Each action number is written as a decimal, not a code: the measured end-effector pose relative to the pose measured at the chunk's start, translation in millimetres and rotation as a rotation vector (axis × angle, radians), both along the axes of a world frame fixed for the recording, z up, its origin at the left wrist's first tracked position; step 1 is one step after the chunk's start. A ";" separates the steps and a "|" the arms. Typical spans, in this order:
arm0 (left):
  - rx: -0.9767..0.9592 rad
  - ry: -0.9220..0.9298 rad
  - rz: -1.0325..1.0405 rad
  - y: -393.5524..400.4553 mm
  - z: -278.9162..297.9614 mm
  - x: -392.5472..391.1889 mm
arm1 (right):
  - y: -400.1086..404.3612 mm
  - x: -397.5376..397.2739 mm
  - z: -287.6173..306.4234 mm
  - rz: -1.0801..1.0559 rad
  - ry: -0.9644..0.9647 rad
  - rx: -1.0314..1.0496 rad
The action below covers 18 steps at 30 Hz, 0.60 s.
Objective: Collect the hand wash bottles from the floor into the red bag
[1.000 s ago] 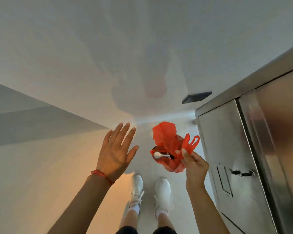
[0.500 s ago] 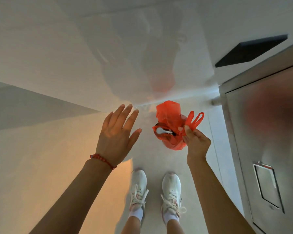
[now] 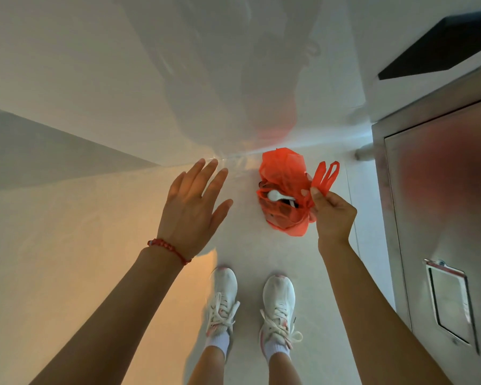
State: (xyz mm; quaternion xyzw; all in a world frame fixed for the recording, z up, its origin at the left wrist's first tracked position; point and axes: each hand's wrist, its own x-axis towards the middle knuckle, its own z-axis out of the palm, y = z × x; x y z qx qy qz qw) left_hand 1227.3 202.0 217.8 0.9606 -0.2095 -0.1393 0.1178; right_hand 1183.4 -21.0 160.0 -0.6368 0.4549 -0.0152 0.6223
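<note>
The red bag (image 3: pixel 285 173) hangs above the pale floor, held up by my right hand (image 3: pixel 332 215), which pinches its handles between thumb and fingers. Inside its open mouth a white pump head of a hand wash bottle (image 3: pixel 278 196) shows; the bottle's body is hidden by the plastic. My left hand (image 3: pixel 192 207) is spread flat to the left of the bag, fingers straight, holding nothing and apart from the bag.
My two white sneakers (image 3: pixel 250 304) stand on the floor below the bag. A stainless steel cabinet (image 3: pixel 442 218) with a recessed handle fills the right side. A glossy white wall (image 3: pixel 150 79) rises straight ahead, meeting the floor just behind the bag.
The view has tilted down, showing more of my shoes and legs. My right hand still holds the bag; my left hand stays spread beside it.
</note>
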 end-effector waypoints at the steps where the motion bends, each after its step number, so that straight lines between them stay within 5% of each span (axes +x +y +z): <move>1: 0.006 0.010 0.001 -1.3 0.5 -1.7 | -0.4 -1.6 1.1 -0.006 -0.001 0.002; 18: 0.037 0.070 -0.037 -12.5 -3.5 -29.9 | 2.4 -34.5 3.7 -0.052 -0.010 -0.130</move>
